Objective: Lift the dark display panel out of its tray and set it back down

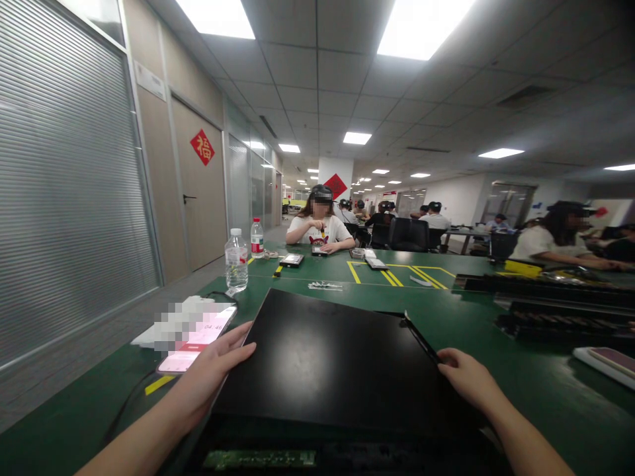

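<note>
A wide, flat black panel [317, 363] with a glossy face lies in front of me, tilted slightly on the green table. My left hand [218, 363] grips its left edge, thumb on top and fingers curled along the side. On the opposite side my right hand [466, 377] is closed on the right edge, where a thin black strip [419, 334] runs along the border. Below the panel's near edge a green circuit board [260, 459] shows inside a dark housing. What lies under the panel is hidden.
A lit phone [198, 337] lies left, near two water bottles [237, 261] [256, 238]. Across the green table [536, 390], a person [320, 225] works with a yellow-handled tool near hard drives [292, 260]. Black metal strips [546, 291] and another phone [612, 363] are at right.
</note>
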`<state>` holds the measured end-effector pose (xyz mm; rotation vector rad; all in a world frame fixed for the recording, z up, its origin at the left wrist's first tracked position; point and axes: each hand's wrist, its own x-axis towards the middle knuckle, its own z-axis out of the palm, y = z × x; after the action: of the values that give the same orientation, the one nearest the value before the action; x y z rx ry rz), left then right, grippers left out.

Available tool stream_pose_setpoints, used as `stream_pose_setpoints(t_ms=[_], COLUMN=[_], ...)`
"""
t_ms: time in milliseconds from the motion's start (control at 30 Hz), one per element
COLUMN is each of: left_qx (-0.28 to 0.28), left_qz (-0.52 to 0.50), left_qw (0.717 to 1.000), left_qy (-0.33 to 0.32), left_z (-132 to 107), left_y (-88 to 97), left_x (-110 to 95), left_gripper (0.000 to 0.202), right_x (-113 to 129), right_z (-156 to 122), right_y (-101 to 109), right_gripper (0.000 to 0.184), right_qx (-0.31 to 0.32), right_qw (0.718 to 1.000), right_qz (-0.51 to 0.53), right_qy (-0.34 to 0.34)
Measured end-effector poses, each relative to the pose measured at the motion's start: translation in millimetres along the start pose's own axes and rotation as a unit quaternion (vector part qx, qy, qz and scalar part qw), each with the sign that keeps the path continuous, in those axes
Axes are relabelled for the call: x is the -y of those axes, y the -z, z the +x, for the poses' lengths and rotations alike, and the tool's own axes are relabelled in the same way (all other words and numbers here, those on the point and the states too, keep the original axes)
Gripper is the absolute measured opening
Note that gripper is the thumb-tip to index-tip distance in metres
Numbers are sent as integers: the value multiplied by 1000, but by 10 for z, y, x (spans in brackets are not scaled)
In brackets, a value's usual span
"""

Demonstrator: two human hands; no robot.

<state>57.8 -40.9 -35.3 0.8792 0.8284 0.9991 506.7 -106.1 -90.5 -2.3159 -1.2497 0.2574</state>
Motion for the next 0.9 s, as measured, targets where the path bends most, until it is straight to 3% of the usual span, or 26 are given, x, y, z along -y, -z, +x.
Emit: stream_pose_setpoints(t_ms=[133, 400, 633, 900], left_qx=[21, 7, 51, 30], left_qz=[-28, -8, -20, -29], left_qw=[999, 999, 996, 997], left_qy=[-6, -47, -75, -70], left_z=[2, 14, -66, -23], left_y=[-11, -4, -40, -30], left_x=[-16, 6, -6, 17], left_gripper=[81, 68, 64, 63], right_x=[-4, 82, 92, 115], right_z=[-2, -13, -4, 18], right_y=[1, 40, 34, 51], right_gripper=[44, 49, 45, 47], right_qx=[-2, 35, -13, 9], right_qw=[1000, 998, 998, 996], right_qz=[23, 46, 65, 89], right_qy=[6, -10, 13, 1])
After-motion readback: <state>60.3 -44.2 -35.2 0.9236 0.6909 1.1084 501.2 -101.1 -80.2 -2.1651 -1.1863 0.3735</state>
